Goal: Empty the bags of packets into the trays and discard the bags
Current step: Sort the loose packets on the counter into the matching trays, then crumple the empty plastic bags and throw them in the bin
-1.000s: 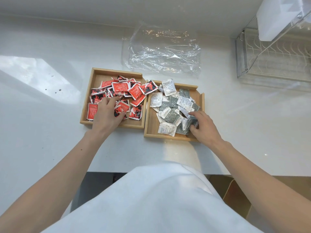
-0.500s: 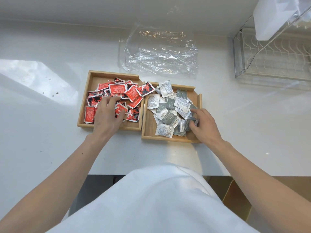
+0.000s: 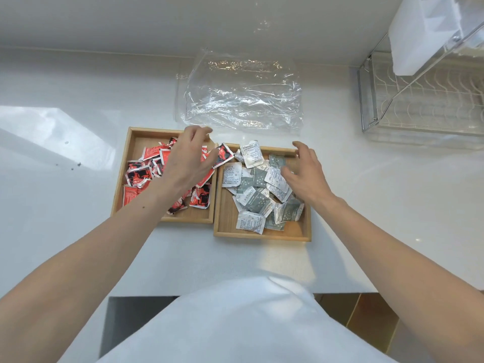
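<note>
Head view: left hand (image 3: pixel 187 159) spread above red packets (image 3: pixel 138 175) in left tray (image 3: pixel 119 179), grip released. Right hand (image 3: pixel 309 174) over grey packets (image 3: pixel 258 200) in right tray (image 3: pixel 262 235), likewise released. Empty clear bags (image 3: pixel 245 96) flat on worktop (image 3: pixel 65 100) behind trays.

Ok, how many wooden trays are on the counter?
2, side by side and touching. The left tray holds red packets; the right tray holds grey and white packets. No others show.

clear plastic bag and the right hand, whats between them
In the head view, only the far rim of the right tray and bare white counter separate the right hand from the clear plastic bag.
</note>
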Motion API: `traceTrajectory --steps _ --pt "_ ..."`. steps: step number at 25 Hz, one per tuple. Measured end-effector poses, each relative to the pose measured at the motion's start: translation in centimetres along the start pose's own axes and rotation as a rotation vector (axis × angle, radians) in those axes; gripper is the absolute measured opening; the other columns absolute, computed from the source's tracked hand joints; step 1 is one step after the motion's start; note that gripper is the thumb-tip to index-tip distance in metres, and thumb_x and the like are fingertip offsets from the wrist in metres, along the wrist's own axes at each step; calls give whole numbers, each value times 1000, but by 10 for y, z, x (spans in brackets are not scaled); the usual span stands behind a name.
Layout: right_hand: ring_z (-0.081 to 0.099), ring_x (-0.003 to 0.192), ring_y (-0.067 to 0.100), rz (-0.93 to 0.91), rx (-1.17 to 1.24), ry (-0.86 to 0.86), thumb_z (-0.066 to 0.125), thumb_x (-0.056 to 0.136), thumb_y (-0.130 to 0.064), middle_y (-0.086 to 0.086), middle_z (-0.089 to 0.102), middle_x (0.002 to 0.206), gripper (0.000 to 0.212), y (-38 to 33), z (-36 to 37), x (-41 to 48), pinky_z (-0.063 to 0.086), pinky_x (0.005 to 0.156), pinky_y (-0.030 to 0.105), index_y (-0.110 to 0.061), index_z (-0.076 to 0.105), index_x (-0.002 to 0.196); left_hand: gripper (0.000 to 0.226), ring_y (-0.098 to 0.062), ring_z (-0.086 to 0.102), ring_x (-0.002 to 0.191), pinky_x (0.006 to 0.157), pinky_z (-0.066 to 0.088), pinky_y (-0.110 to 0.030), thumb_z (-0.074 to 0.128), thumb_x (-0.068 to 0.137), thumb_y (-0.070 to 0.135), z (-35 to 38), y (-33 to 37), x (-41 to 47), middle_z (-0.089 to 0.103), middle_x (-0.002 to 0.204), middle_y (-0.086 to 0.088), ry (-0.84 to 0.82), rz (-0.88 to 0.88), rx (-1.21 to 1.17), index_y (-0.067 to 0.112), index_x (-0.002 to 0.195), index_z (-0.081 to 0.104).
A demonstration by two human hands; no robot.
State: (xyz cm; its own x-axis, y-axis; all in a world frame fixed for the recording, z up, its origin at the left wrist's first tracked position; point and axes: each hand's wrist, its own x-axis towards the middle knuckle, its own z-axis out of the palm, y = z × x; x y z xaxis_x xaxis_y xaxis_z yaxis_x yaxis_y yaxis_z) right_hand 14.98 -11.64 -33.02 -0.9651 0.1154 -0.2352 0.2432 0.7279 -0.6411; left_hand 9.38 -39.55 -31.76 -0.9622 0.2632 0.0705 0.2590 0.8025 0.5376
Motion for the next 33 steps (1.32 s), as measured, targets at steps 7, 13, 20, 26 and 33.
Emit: traceTrajectory --steps 7,13,20,26,33 --pt "33 139 32 192 91 51 60 89 -35 16 30 151 79 -9 -17 89 31 108 37 -11 19 152 54 -37 38 135 111 32 -46 53 98 29 5 19 139 36 150 -22 -167 157 152 5 144 38" --pt "34 138 35 320 150 54 60 91 -45 20 33 150 84 3 -24 154 33 105 40 -5 17 152 65 -40 30 141 113 30 -48 59 96 22 28 12 253 26 156 -25 -384 141 240 1 149 28" --pt "58 107 29 421 357 32 73 83 -40 13 56 124 76 7 -9 203 46 86 33 -6 36 140 75 -42 49 122 98 43 -47 70 80 27 62 -25 309 42 141 -19 -466 27 323 16 145 32" --pt "69 54 8 282 688 -115 60 89 3 9 57 80 24 -5 -27 205 47 43 17 -10 60 109 87 -39 49 115 93 42 -40 82 60 49 65 -33 325 57 122 -17 -426 6 481 19 132 45" --pt "59 64 17 85 611 -192 57 89 10 1 74 95 28 -49 -107 189 55 53 26 -11 62 106 45 -25 53 93 68 37 -29 87 70 28 4 -15 306 55 98 -1 -426 -34 -30 16 100 57"
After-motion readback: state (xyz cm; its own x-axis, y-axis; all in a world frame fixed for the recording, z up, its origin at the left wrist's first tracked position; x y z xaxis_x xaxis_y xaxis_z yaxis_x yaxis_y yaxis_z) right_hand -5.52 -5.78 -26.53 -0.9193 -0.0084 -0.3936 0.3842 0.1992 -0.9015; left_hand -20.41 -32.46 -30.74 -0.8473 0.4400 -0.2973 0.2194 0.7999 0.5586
